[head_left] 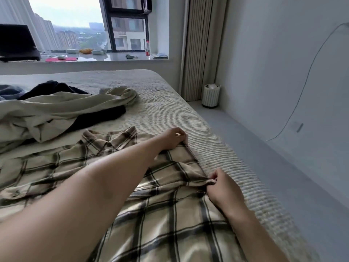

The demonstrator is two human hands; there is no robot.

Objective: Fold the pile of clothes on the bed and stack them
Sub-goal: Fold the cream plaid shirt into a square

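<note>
Hands | left hand and right hand pinching plaid shirt edge | bed

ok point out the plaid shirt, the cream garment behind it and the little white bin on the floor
plaid shirt (170,214): head view, on its checked body panel
cream garment (62,108): head view, on its crumpled middle
white bin (211,96): head view, on its ribbed side

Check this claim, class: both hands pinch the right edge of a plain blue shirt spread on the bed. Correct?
No. The head view shows a beige-and-black plaid shirt, not plain blue. The left hand and right hand do pinch its right edge.
</note>
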